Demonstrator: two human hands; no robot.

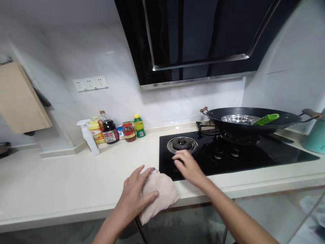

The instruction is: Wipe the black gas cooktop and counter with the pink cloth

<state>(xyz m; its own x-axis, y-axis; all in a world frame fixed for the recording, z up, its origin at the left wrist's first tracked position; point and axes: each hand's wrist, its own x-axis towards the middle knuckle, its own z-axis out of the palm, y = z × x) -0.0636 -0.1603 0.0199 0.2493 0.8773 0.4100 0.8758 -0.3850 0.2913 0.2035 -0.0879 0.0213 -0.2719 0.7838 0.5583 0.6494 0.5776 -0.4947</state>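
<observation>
A pale pinkish cloth lies on the counter at the hob's front left corner, its lower part drooping over the counter edge. My left hand rests on the cloth's left side, fingers and thumb spread rather than gripping. Above the left front of the black glass hob is my right hand, loosely bent with its fingertips a little apart and nothing seen in it. Just beyond it sits the left burner. Whether the right hand touches the glass I cannot tell.
At the right, a large black wok holds a shiny metal strainer or bowl and a green-handled utensil. Along the wall stand a white spray bottle, a dark sauce bottle, a jar and a green bottle. The range hood overhangs the hob.
</observation>
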